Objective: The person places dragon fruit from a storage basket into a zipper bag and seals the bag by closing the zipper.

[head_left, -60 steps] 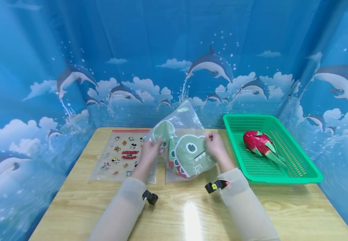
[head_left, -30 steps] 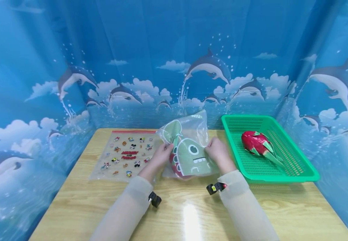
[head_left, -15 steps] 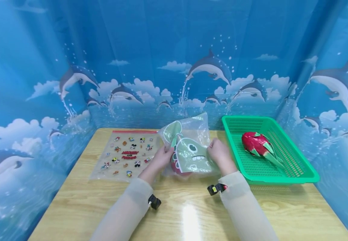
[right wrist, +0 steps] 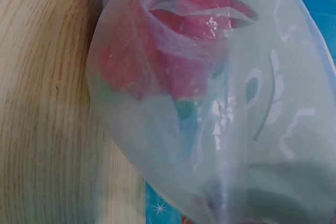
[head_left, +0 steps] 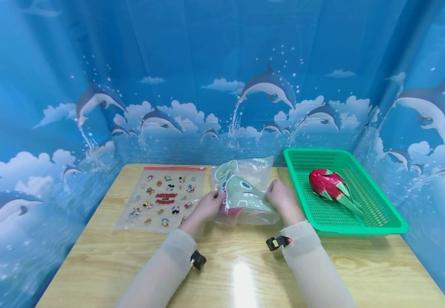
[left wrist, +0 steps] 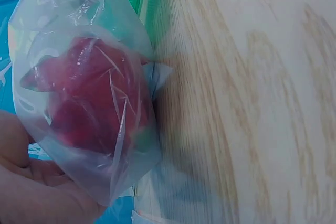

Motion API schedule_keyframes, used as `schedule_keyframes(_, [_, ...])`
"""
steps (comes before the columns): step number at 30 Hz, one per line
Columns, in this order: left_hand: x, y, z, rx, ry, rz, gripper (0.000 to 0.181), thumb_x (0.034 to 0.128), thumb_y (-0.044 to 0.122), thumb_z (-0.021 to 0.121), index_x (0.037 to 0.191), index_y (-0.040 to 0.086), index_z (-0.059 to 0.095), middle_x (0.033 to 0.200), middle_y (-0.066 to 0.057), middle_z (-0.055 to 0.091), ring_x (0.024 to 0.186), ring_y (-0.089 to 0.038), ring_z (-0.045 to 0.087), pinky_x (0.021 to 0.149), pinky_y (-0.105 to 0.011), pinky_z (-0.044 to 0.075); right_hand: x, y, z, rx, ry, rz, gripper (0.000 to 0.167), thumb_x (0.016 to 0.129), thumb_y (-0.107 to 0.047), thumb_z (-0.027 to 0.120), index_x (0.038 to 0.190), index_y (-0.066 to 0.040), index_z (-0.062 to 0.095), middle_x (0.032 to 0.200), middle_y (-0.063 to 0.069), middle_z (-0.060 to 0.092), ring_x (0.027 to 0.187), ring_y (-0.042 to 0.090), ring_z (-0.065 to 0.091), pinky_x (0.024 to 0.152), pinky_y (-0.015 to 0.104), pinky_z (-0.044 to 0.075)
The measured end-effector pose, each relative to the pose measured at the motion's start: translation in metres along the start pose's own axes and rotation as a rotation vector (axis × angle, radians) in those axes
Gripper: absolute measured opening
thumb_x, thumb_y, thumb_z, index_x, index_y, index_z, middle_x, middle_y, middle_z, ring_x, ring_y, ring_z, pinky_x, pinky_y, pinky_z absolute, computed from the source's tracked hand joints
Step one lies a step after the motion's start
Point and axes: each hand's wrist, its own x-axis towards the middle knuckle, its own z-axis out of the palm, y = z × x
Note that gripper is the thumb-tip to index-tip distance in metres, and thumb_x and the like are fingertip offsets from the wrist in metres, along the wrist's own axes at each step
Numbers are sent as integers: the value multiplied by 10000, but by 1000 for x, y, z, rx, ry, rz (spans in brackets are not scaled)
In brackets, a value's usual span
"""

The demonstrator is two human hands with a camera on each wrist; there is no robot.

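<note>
A clear plastic bag (head_left: 258, 171) with a green dinosaur print leans back low over the table in the head view. Through its film shows a red, green-tipped dragon fruit (left wrist: 94, 93), also seen in the right wrist view as a blurred red fruit (right wrist: 178, 72). My left hand (head_left: 209, 206) pinches the bag's left edge; in the left wrist view that hand (left wrist: 47, 190) is at the bag's side. With curled fingers, my right hand (head_left: 282, 200) grips the bag's right edge. Its fingertips are mostly hidden.
Left of the hands, a flat zip bag (head_left: 164, 199) with cartoon prints lies on the wooden table (head_left: 230, 273). To the right stands a green basket (head_left: 307, 214) holding another dragon fruit (head_left: 330, 184). A blue dolphin curtain (head_left: 191, 64) closes off the back and sides.
The dinosaur bag's upper part has sunk from nearly upright and leans back lower. Both hands keep their grip on its sides, the left having shifted rightward from where it was two seconds ago.
</note>
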Motion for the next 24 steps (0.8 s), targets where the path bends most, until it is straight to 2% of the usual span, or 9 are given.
schedule_keyframes(9, [3,-2,3,23,-5,20,580,1055,423,453,1460,9,452,1479,-226,467,1369,-389,436,1138,-509,343,1,1,0,-25,28,-12,115,899,-88,497,929,-9,577,869,145,611,797,329,566,723,462,490])
schedule_keyframes(16, [5,-5,8,-6,-19,-2,549,1049,402,478,1445,20,476,1467,-216,484,1357,-383,450,1120,-511,370,2,2,1,-36,37,-24,104,881,-69,498,925,-10,571,862,142,607,799,331,566,727,470,491])
schedule_keyframes(24, [4,-7,9,0,-22,3,554,1045,418,479,1442,30,485,1454,-210,499,1339,-377,473,1111,-506,384,1,2,1,-31,27,-11,99,864,-73,499,915,-15,561,851,142,595,783,329,554,711,463,480])
